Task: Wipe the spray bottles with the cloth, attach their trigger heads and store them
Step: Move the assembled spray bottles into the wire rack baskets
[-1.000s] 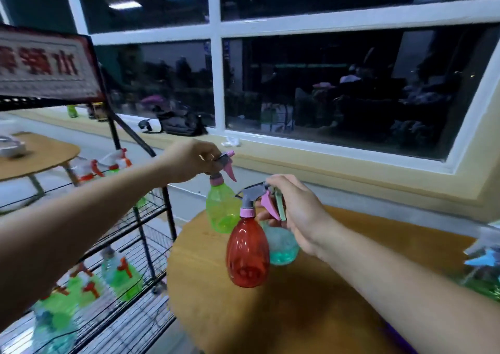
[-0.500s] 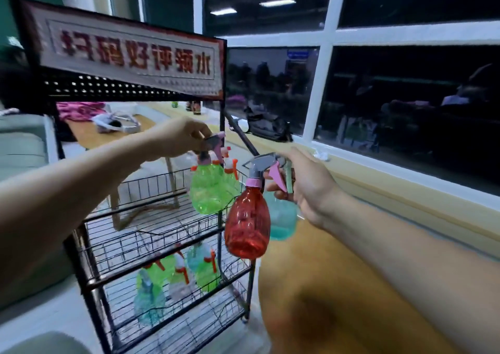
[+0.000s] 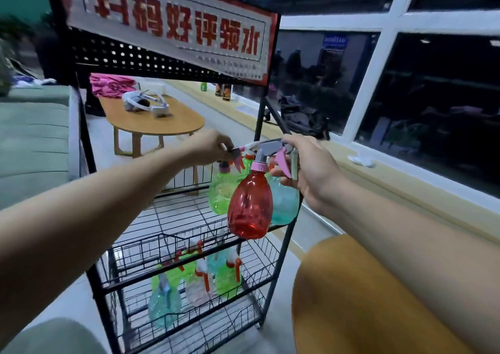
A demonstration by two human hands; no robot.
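From my remote feed I see both arms stretched toward a black wire rack. The left hand has its fingers curled tight around the trigger head of a green bottle, which hangs over the rack's upper shelf. The right hand grips two trigger heads together, fingers hooked round them: a red bottle hangs in front and a teal bottle just behind it (touching, as far as I can tell). More spray bottles stand on a lower shelf.
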